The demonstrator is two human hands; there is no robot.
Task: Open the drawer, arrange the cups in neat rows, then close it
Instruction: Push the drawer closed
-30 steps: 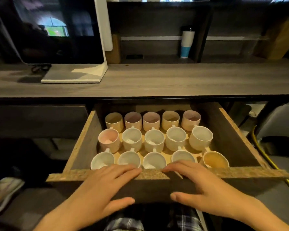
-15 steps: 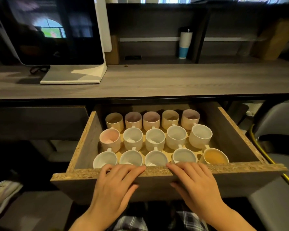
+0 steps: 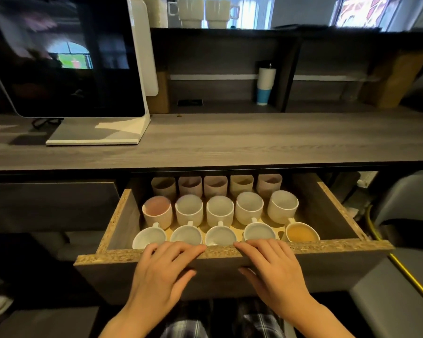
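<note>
The wooden drawer (image 3: 340,250) under the desk stands partly open, its back row of cups half under the desktop. Several cups (image 3: 220,211) sit inside in three neat rows, mostly white, with a pink one (image 3: 156,211) at mid left and a yellow one (image 3: 302,234) at front right. My left hand (image 3: 164,272) lies flat against the drawer front, fingers straight over its top edge. My right hand (image 3: 271,267) presses the front the same way, just to the right.
A grey desktop (image 3: 230,142) runs above the drawer, with a monitor (image 3: 64,57) on a white stand at left. A white and blue tumbler (image 3: 265,84) stands in the shelf behind. Two mugs (image 3: 203,11) sit on top. A grey chair (image 3: 401,289) is at right.
The drawer has slid inward, so the back row of cups is now partly under the desktop. Both hands moved forward with it, staying flat on the drawer front.
</note>
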